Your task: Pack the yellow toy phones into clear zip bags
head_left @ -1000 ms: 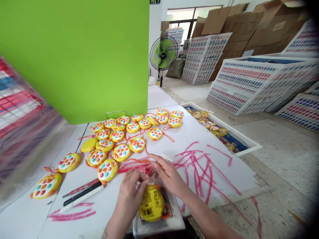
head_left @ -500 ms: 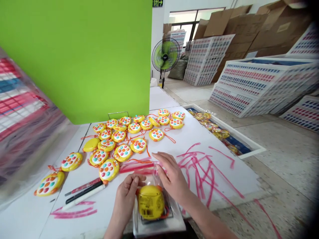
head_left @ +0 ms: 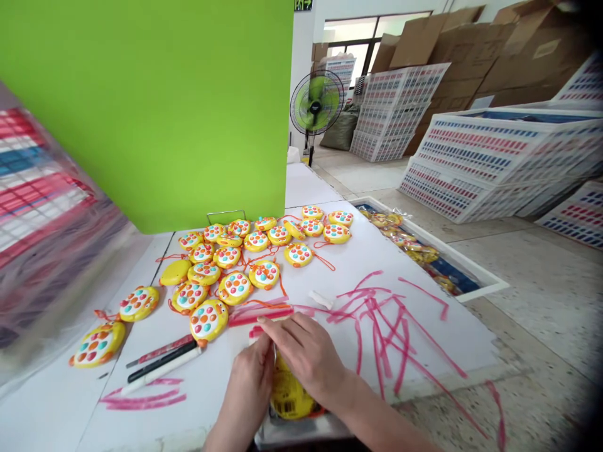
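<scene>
A yellow toy (head_left: 285,395) with a printed barcode on its back lies inside a clear plastic bag (head_left: 306,432) at the table's near edge. My left hand (head_left: 249,383) is closed at the bag's upper left, thumb and fingers pinching it. Over the bag's top, my right hand (head_left: 308,358) lies with fingers bent and pressed together against the plastic, beside the left hand's fingertips. Both hands hide the bag's mouth and the toy's upper part. Loose yellow animal-shaped toys (head_left: 235,287) with coloured dots and orange cords are spread farther back.
Several pens (head_left: 162,363) lie left of my hands. A small white scrap (head_left: 321,299) sits beyond the right hand on the pink-marked white table (head_left: 438,342). A green panel (head_left: 164,113) rises behind. To the right, a low crate (head_left: 471,292) holds bagged toys.
My right hand has come down and left, its stretched fingers now folded over the bag's top. My hands have drawn together, covering more of the toy. A white scrap now shows on the table.
</scene>
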